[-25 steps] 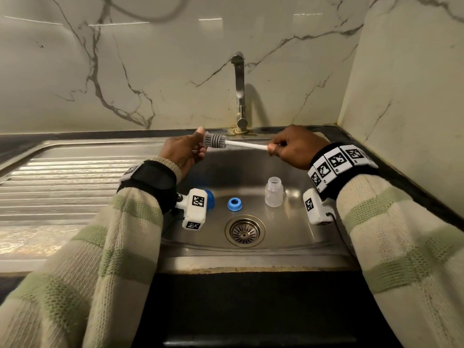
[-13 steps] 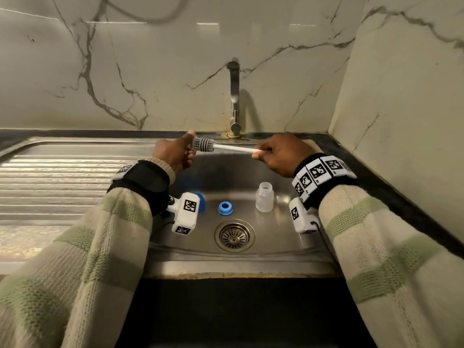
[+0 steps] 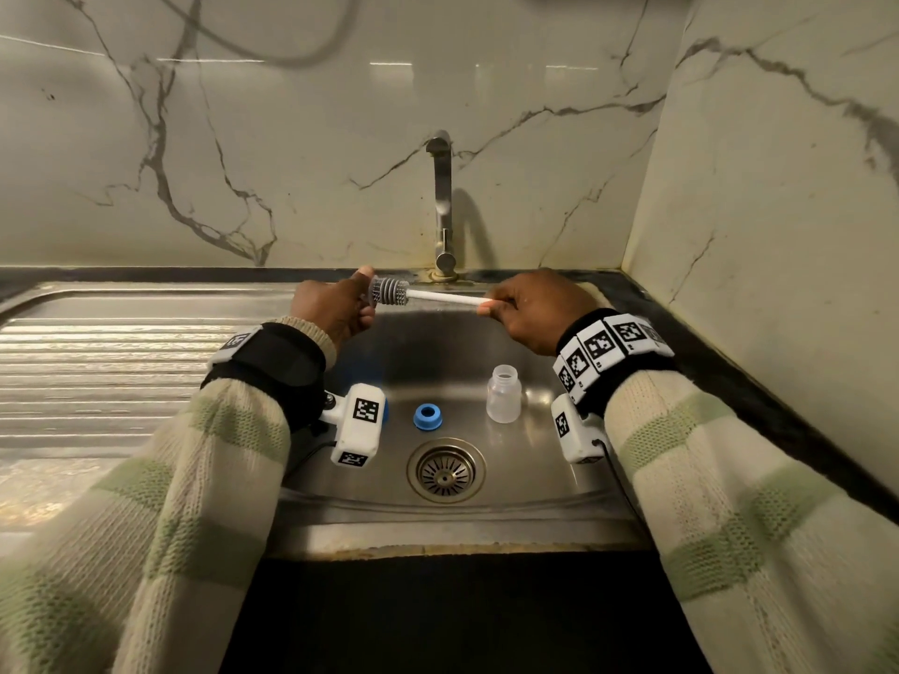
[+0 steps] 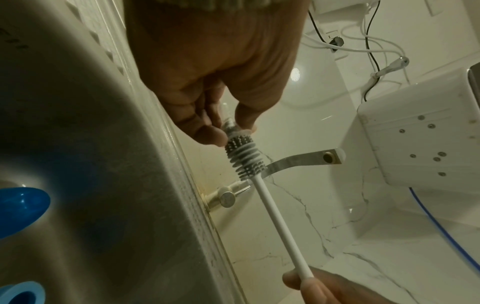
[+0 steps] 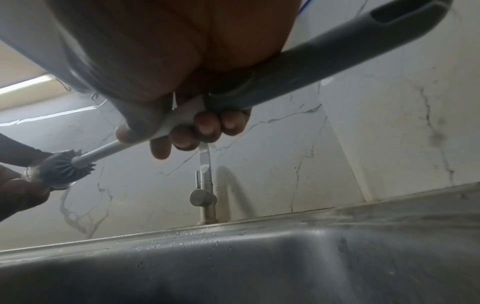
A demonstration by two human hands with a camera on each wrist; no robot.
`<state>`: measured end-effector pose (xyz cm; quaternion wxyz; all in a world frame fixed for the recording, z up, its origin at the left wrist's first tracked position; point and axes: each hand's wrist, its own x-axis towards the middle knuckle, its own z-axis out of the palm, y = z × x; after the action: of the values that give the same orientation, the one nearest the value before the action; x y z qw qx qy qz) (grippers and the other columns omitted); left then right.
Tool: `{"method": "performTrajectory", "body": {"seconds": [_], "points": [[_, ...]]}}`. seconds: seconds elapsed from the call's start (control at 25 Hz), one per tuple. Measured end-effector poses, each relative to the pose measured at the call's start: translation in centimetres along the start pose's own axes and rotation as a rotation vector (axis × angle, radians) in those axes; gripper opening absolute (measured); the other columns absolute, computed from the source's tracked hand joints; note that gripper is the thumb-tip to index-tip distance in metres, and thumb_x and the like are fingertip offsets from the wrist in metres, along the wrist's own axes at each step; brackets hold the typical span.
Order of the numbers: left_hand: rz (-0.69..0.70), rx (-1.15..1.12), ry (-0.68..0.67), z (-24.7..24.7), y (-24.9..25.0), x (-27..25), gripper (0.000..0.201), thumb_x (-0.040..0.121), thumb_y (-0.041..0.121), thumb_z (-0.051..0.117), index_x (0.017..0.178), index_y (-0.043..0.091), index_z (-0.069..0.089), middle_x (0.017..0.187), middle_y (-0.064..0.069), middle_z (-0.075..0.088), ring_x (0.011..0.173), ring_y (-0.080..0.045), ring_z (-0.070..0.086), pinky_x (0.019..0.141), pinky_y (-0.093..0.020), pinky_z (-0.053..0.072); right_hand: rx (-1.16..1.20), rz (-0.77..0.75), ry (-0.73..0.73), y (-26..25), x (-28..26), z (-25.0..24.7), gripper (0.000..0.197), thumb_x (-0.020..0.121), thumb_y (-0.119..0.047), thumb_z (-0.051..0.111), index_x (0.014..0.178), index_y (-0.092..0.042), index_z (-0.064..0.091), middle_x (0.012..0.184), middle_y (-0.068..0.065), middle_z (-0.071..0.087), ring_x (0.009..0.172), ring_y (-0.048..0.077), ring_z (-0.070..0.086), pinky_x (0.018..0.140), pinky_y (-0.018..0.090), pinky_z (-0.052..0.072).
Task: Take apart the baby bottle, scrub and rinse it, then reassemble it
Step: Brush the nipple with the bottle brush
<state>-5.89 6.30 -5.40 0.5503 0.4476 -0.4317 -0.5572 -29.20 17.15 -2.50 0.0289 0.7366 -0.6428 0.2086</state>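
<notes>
My left hand (image 3: 362,304) pinches a small clear nipple (image 4: 233,130) between thumb and fingers, above the back of the sink. The grey ribbed head of the bottle brush (image 3: 387,291) has its tip pushed into the nipple. My right hand (image 3: 491,308) grips the brush's white handle (image 3: 447,299), seen close in the right wrist view (image 5: 166,127). The clear bottle body (image 3: 504,396) stands upright and uncapped in the basin. A blue screw ring (image 3: 428,416) lies to its left. A blue cap (image 4: 20,209) sits further left, mostly hidden behind my left wrist camera.
The steel sink (image 3: 438,527) has a round drain (image 3: 446,471) in front of the bottle parts. A tap (image 3: 442,201) stands at the back centre, no water running. A ribbed drainboard (image 3: 97,362) lies to the left; marble walls close the back and right.
Both hands keep their grips, with the brush head staying at the nipple. The view has shifted a little; the bottle, ring and cap have not moved.
</notes>
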Motion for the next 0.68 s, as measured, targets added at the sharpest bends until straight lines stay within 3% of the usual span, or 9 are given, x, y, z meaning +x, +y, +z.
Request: {"method": "performTrajectory", "body": {"seconds": [0.08,0.24,0.4,0.52,0.68], "points": [[-0.003,-0.007,0.024,0.0,0.0,0.1,0.027,0.092,0.026,0.07,0.096,0.0,0.062,0.045,0.003,0.05,0.043,-0.009,0.049,0.048,-0.021,0.048,-0.05,-0.025,0.024,-0.4,0.1,0.0,0.026,0.095,-0.043,0.054,0.091,-0.023,0.071,0.073,-0.003,0.064,0.071,0.019,0.059,0.065,0.029,0.043],[0.059,-0.055,-0.001,0.5,-0.2,-0.3,0.023,0.094,0.022,0.069,0.087,0.0,0.061,0.058,-0.001,0.048,0.046,-0.01,0.048,0.053,-0.023,0.049,0.087,0.026,-0.026,0.4,0.2,0.4,0.024,0.09,-0.041,0.061,0.084,-0.019,0.071,0.073,-0.001,0.065,0.07,0.017,0.06,0.066,0.03,0.049],[0.134,-0.058,0.048,0.8,0.5,-0.4,0.028,0.094,0.022,0.068,0.074,0.006,0.06,0.057,-0.001,0.048,0.049,-0.012,0.048,0.056,-0.023,0.052,0.186,0.044,-0.004,0.2,0.1,0.7,0.008,0.085,-0.022,0.065,0.087,-0.018,0.072,0.075,0.001,0.067,0.068,0.018,0.061,0.06,0.026,0.045],[0.11,-0.024,0.058,0.5,0.1,-0.4,0.026,0.095,0.022,0.067,0.079,0.002,0.062,0.062,-0.005,0.049,0.051,-0.013,0.049,0.053,-0.021,0.051,0.14,0.036,-0.036,0.0,0.2,1.0,0.005,0.087,-0.023,0.065,0.088,-0.021,0.069,0.076,-0.001,0.064,0.07,0.017,0.059,0.062,0.025,0.041],[0.108,0.018,0.037,0.5,-0.1,-0.7,0.025,0.094,0.026,0.068,0.087,0.002,0.067,0.064,-0.004,0.054,0.055,-0.013,0.052,0.058,-0.023,0.054,0.123,0.035,-0.066,0.7,0.2,0.7,0.014,0.091,-0.032,0.063,0.099,-0.025,0.071,0.083,-0.003,0.064,0.079,0.017,0.059,0.074,0.031,0.046]]}}
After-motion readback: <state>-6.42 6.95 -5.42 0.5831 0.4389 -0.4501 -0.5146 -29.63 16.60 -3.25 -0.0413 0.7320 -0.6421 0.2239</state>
